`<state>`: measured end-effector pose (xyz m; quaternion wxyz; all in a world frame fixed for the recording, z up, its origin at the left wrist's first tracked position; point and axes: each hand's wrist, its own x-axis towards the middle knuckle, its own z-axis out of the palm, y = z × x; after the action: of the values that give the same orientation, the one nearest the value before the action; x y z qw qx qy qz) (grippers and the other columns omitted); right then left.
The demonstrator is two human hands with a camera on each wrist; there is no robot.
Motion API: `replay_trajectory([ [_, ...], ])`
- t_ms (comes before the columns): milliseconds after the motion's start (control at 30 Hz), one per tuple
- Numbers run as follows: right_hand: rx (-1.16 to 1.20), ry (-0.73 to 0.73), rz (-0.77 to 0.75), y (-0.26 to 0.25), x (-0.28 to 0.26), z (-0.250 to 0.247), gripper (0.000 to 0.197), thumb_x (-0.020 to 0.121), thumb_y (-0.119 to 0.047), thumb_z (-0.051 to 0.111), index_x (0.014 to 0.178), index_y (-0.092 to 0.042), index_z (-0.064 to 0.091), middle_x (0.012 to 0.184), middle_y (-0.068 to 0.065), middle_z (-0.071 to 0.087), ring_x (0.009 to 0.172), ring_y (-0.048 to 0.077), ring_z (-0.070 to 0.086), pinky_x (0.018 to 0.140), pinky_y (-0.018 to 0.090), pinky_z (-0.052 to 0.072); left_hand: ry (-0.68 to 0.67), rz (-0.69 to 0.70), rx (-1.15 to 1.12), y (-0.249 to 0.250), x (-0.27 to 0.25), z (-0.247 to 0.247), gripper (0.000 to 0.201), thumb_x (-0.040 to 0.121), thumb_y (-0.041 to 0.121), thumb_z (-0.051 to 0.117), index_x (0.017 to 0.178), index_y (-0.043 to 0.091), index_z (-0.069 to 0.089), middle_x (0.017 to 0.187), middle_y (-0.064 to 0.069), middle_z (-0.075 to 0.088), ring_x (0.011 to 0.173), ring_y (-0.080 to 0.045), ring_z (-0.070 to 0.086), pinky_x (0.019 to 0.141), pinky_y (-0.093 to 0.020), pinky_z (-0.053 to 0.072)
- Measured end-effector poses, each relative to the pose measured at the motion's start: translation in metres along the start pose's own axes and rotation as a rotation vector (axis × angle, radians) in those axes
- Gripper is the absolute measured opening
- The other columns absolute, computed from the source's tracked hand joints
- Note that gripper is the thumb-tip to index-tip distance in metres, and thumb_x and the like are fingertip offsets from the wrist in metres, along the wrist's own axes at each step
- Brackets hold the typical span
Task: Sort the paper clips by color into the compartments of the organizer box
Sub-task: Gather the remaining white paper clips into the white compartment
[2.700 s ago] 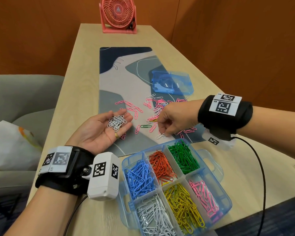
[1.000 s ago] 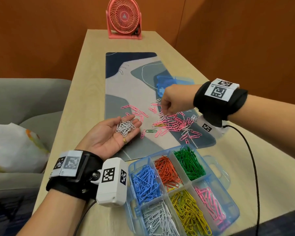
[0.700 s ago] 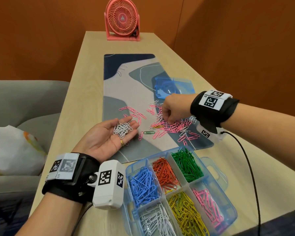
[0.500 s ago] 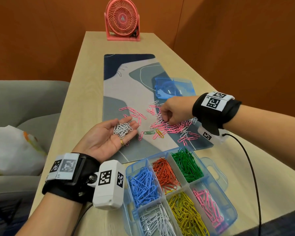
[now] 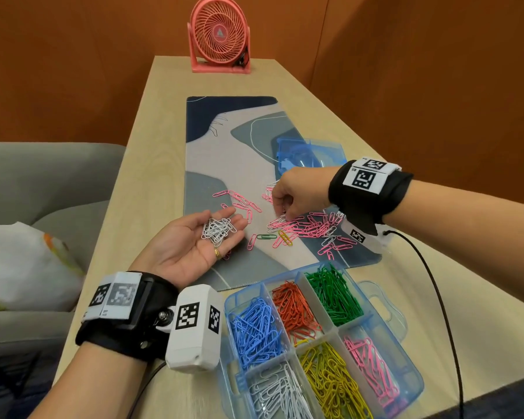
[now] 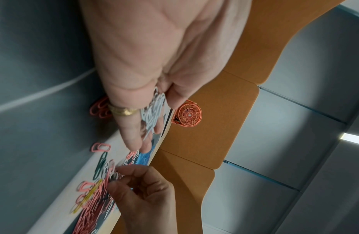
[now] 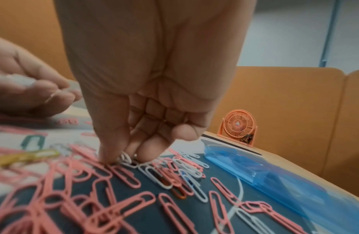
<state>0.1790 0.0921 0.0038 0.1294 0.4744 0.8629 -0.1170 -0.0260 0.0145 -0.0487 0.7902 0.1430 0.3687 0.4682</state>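
Head view: left hand (image 5: 191,240) lies palm up beside the organizer box (image 5: 412,385), fingers relaxed, cradling white clips (image 5: 217,229). Right hand (image 7: 122,152) (only the right wrist view shows this) has thumb and fingertips pinched on a white clip (image 7: 126,159) in the pink pile (image 5: 309,228) beyond the box.

light wood table (image 5: 170,122): patterned desk mat (image 5: 224,152), blue organizer box (image 5: 412,385), pink fan (image 5: 220,34) at far end.
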Motion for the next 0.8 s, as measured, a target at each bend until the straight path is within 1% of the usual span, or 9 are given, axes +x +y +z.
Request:
replay_trajectory([
  [100,-0.034,-0.013,-0.005,-0.001,0.003,0.002,0.015,0.083,-0.014,0.07,0.098,-0.015,0.069,0.072,-0.014,0.055,0.063,-0.001,0.05,0.056,0.007,0.037,0.002,0.004,0.004,0.0,0.0,-0.001,0.038,0.101,0.015,0.03,0.113,-0.008,0.058,0.103,-0.024,0.067,0.082,-0.03,0.071,0.076,-0.043,0.054],
  [167,-0.045,-0.023,0.0,-0.001,0.003,0.003,0.013,0.084,-0.014,0.068,0.098,-0.014,0.068,0.075,-0.012,0.056,0.064,0.0,0.049,0.056,0.007,0.037,0.003,0.008,0.005,0.0,0.0,-0.001,0.038,0.101,0.015,0.03,0.112,-0.008,0.058,0.102,-0.024,0.068,0.082,-0.03,0.071,0.075,-0.043,0.054],
  [333,-0.088,-0.027,0.014,0.003,-0.002,0.005,0.006,0.09,-0.017,0.056,0.089,-0.015,0.062,0.071,-0.014,0.051,0.061,0.001,0.046,0.05,0.009,0.031,0.006,0.012,0.016,0.0,0.001,-0.002,0.038,0.101,0.016,0.03,0.111,-0.007,0.058,0.101,-0.024,0.068,0.083,-0.03,0.071,0.077,-0.044,0.054],
  [467,-0.027,0.002,0.03,0.005,-0.004,0.001,0.006,0.091,-0.018,0.057,0.085,-0.016,0.059,0.071,-0.011,0.052,0.065,0.008,0.048,0.054,0.016,0.034,0.012,0.015,0.026,0.0,0.002,-0.003,0.038,0.101,0.016,0.03,0.11,-0.007,0.058,0.1,-0.024,0.068,0.083,-0.03,0.071,0.077,-0.044,0.053],
  [567,0.022,0.034,0.022,0.001,-0.005,-0.008,0.006,0.09,-0.018,0.058,0.084,-0.019,0.056,0.071,-0.012,0.052,0.062,0.003,0.046,0.055,0.017,0.034,0.013,0.015,0.031,-0.001,0.002,-0.002,0.037,0.101,0.015,0.031,0.109,-0.007,0.059,0.101,-0.024,0.068,0.083,-0.03,0.071,0.078,-0.045,0.053],
  [633,0.092,0.041,-0.001,-0.003,-0.005,-0.015,0.005,0.09,-0.014,0.058,0.09,-0.019,0.059,0.073,-0.012,0.057,0.063,0.003,0.051,0.057,0.015,0.037,0.014,0.013,0.028,-0.001,0.002,-0.002,0.037,0.101,0.016,0.031,0.108,-0.007,0.06,0.101,-0.024,0.068,0.082,-0.03,0.071,0.078,-0.045,0.052],
  [700,0.182,0.023,-0.026,-0.01,-0.004,-0.021,0.013,0.089,-0.01,0.059,0.098,-0.019,0.062,0.075,-0.008,0.064,0.065,0.005,0.058,0.061,0.015,0.042,0.014,0.009,0.021,-0.001,0.002,-0.001,0.037,0.1,0.016,0.031,0.108,-0.007,0.059,0.103,-0.024,0.067,0.082,-0.031,0.071,0.077,-0.046,0.052],
  [733,0.223,0.014,-0.044,-0.014,-0.004,-0.024,0.016,0.089,-0.009,0.06,0.101,-0.019,0.063,0.076,-0.005,0.067,0.066,0.006,0.061,0.064,0.017,0.046,0.013,0.008,0.018,-0.001,0.002,0.0,0.037,0.1,0.016,0.031,0.108,-0.007,0.059,0.103,-0.024,0.066,0.081,-0.031,0.071,0.077,-0.046,0.052],
  [800,0.29,0.012,-0.105,-0.026,-0.003,-0.027,0.017,0.088,-0.008,0.063,0.102,-0.017,0.063,0.076,-0.001,0.071,0.067,0.01,0.064,0.067,0.026,0.052,0.015,0.006,0.022,-0.001,0.002,0.0,0.038,0.1,0.015,0.031,0.107,-0.008,0.059,0.101,-0.024,0.066,0.08,-0.031,0.071,0.076,-0.045,0.053],
])
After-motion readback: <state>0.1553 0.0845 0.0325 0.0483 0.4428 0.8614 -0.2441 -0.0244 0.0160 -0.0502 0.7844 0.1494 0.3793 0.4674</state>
